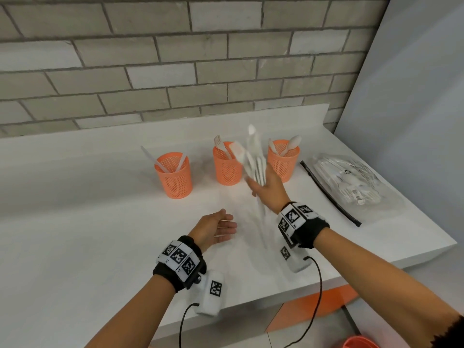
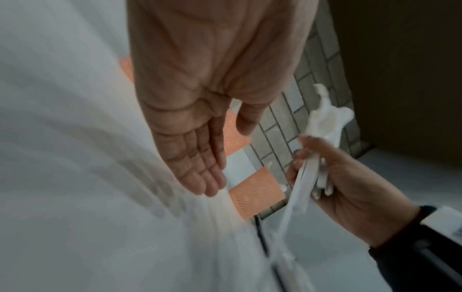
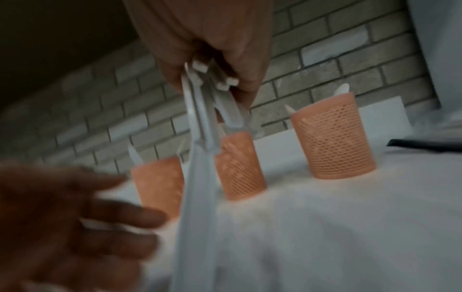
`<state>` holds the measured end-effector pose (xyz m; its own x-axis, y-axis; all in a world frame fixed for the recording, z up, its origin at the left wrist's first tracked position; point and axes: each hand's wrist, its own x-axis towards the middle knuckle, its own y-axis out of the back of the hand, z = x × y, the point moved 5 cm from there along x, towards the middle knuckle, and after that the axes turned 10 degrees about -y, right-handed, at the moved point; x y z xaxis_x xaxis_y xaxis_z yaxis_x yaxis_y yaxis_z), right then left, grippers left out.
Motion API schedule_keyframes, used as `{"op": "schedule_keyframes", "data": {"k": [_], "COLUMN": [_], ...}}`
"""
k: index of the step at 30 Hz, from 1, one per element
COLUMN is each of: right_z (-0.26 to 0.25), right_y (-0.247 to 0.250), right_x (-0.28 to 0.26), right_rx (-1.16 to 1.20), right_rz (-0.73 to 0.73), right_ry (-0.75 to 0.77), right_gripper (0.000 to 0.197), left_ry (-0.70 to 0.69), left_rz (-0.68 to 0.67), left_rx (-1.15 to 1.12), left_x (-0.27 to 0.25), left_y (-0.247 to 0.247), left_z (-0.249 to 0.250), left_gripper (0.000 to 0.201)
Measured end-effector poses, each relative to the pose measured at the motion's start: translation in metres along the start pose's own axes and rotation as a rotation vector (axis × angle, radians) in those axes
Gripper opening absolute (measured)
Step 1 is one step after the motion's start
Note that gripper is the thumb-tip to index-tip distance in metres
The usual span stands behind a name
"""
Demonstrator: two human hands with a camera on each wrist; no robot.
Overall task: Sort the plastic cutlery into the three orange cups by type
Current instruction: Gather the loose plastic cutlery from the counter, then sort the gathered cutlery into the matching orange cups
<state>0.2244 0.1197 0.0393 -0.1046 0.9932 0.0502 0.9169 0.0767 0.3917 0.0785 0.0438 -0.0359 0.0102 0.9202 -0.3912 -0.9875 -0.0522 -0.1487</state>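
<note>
- Right hand raised above the white counter, fingers curled around a bundle of white plastic cutlery; heads of the pieces fanned upward, blurred, handles pointing down past the palm.
- Bundle held in front of the gap between the middle orange cup and the right orange cup, above their rims.
- Left hand low over the counter, fingers straight and relaxed, holding nothing, apart from the bundle.
- Left orange cup with knives inside; middle one with forks; right one with spoons.
- All three cups standing upright in a row near the brick wall.
- Clear plastic bag with more white cutlery lying flat at the right end of the counter, black strip along its near edge.
</note>
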Motion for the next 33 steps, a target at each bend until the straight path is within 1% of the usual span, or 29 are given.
{"op": "schedule_keyframes", "data": {"k": [2, 4, 6, 8, 11, 12, 13, 14, 15, 16, 18, 19, 21, 23, 25, 28, 31, 33], "right_z": [-0.023, -0.04, -0.049, -0.051, -0.053, -0.054, -0.054, -0.053, -0.05, -0.048, -0.043, -0.042, -0.041, -0.042, -0.04, -0.034, -0.026, -0.023], "right_y": [0.004, 0.003, -0.005, -0.014, -0.02, -0.021, -0.022, -0.024, -0.028, -0.031, -0.037, -0.039, -0.041, -0.044, -0.046, -0.047, -0.044, -0.044], "right_x": [0.001, -0.002, -0.009, -0.017, -0.026, -0.027, -0.028, -0.031, -0.032, -0.035, -0.036, -0.036, -0.035, -0.036, -0.036, -0.031, -0.021, -0.016], "right_rx": [0.211, 0.364, 0.47, 0.506, 0.576, 0.602, 0.614, 0.614, 0.605, 0.607, 0.631, 0.639, 0.651, 0.647, 0.633, 0.637, 0.673, 0.693], "right_rz": [0.06, 0.08, 0.073, 0.081, 0.117, 0.131, 0.138, 0.147, 0.159, 0.178, 0.218, 0.236, 0.272, 0.277, 0.243, 0.166, 0.075, -0.018], "right_ry": [0.064, 0.092, 0.088, 0.088, 0.104, 0.106, 0.106, 0.103, 0.092, 0.069, 0.021, 0.007, -0.014, -0.019, -0.028, -0.074, -0.15, -0.208], "right_gripper": [0.018, 0.014, 0.018, 0.021, 0.021, 0.023, 0.032, 0.041, 0.047, 0.048, 0.047, 0.047, 0.044, 0.042, 0.041, 0.03, 0.031, 0.021], "left_ry": [0.046, 0.112, 0.145, 0.132, 0.114, 0.114, 0.111, 0.096, 0.07, 0.042, -0.003, -0.01, -0.022, -0.035, -0.046, -0.066, -0.07, -0.058], "left_rz": [0.016, 0.022, 0.014, 0.036, 0.089, 0.11, 0.121, 0.12, 0.103, 0.078, 0.025, 0.02, 0.019, 0.014, 0.013, 0.041, 0.121, 0.128], "left_rx": [-0.224, -0.408, -0.532, -0.632, -0.728, -0.752, -0.774, -0.782, -0.772, -0.75, -0.707, -0.707, -0.729, -0.761, -0.769, -0.701, -0.605, -0.61], "left_x": [0.001, 0.0, -0.002, -0.003, -0.002, -0.002, -0.002, 0.0, 0.001, 0.0, -0.002, -0.002, -0.002, 0.002, 0.01, 0.02, 0.028, 0.029], "left_y": [-0.008, -0.018, -0.028, -0.032, -0.033, -0.032, -0.032, -0.032, -0.033, -0.034, -0.039, -0.039, -0.04, -0.039, -0.038, -0.035, -0.033, -0.036], "left_z": [-0.001, -0.002, -0.001, 0.002, 0.004, 0.006, 0.01, 0.015, 0.022, 0.031, 0.044, 0.046, 0.041, 0.032, 0.028, 0.033, 0.033, 0.032], "left_gripper": [0.037, 0.043, 0.048, 0.051, 0.048, 0.045, 0.043, 0.04, 0.037, 0.034, 0.033, 0.034, 0.031, 0.031, 0.036, 0.039, 0.028, 0.026]}}
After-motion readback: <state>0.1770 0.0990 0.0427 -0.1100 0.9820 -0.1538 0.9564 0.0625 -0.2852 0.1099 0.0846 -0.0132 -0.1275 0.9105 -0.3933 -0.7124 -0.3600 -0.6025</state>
